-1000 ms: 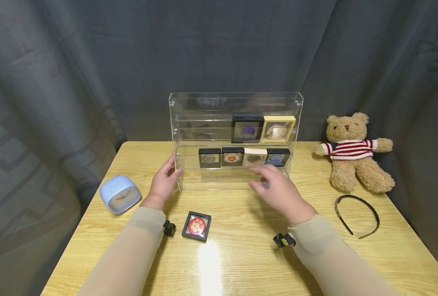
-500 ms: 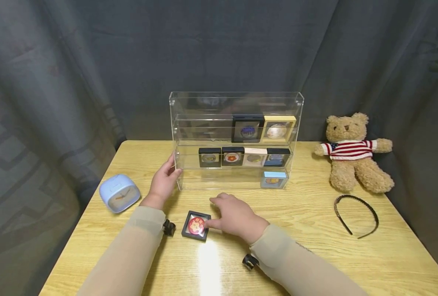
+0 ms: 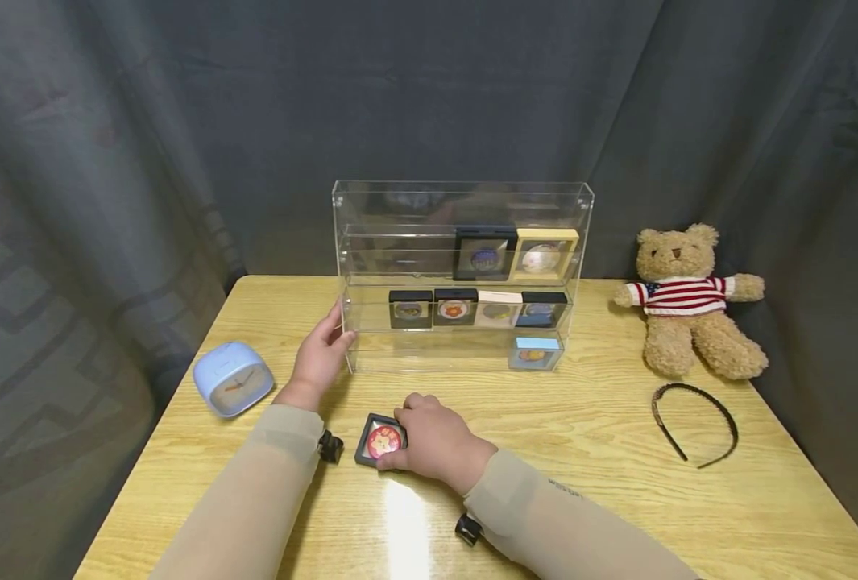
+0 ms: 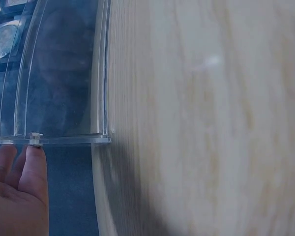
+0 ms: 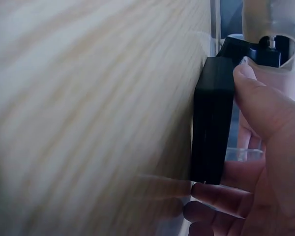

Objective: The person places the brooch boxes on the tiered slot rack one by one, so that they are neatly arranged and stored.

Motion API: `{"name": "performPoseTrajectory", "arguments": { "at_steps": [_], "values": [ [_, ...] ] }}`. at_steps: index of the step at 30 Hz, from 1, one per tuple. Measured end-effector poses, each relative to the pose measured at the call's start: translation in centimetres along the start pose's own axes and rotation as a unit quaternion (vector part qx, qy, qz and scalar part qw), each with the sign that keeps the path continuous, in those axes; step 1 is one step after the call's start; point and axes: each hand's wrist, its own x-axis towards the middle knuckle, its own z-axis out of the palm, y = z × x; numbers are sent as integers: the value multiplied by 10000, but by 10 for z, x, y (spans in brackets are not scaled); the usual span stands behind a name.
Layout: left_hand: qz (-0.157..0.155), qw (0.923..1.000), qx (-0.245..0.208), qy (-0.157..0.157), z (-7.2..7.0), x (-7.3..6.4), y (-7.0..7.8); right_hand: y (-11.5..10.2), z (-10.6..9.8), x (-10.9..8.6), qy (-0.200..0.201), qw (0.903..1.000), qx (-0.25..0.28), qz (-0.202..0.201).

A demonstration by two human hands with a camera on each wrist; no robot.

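My left hand (image 3: 317,358) grips the left side panel of a clear acrylic display rack (image 3: 340,266); in the left wrist view its fingers (image 4: 34,172) press the panel's edge from outside. On the table in front of the rack lies a small square black display frame (image 3: 383,441) with a round red badge inside. My right hand (image 3: 436,443) holds this frame at its right side. The right wrist view shows the black frame's edge (image 5: 213,123) between the thumb (image 5: 255,91) and the fingers, close to the tabletop.
The rack bears several framed badges, among them a yellow frame (image 3: 547,254) and a light blue one (image 3: 536,353) at bottom right. A blue clock (image 3: 233,380) stands left. At right are a teddy bear (image 3: 682,302) and a black headband (image 3: 719,403). A dark curtain (image 3: 436,97) hangs behind.
My right hand has left the light blue frame on the rack's bottom shelf, come forward and left, and taken hold of the black frame. The left hand stays on the rack.
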Motion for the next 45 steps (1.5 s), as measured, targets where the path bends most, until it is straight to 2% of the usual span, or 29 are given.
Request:
{"name": "performPoseTrajectory", "arguments": {
  "at_steps": [10, 15, 19, 22, 28, 35, 41, 45],
  "values": [
    [-38, 10000, 25, -40, 0, 0, 0, 7, -6, -3, 111, 9956, 935, 7],
    [6, 10000, 24, -81, -1, 0, 0, 19, -14, -7, 147, 9912, 1318, -4],
    [53, 10000, 28, -76, -1, 0, 0, 31, -22, -13, 142, 9838, 1786, 26],
    [69, 10000, 6, -61, 0, 0, 0, 40, -27, -16, 200, 9814, 1909, 66],
    [101, 9999, -28, -21, 0, 1, -1, 56, -45, -18, 467, 9821, 1809, 252],
    [105, 9999, -36, -4, 0, 1, -2, 82, -82, -21, 976, 9726, 1976, 743],
    [22, 10000, -54, -22, 0, 0, -2, 110, -113, -23, 1467, 9708, 1595, 1026],
    [1, 10000, -34, 7, 1, 0, -1, 126, -123, -23, 1568, 9700, 1424, 1193]
  ]
}}
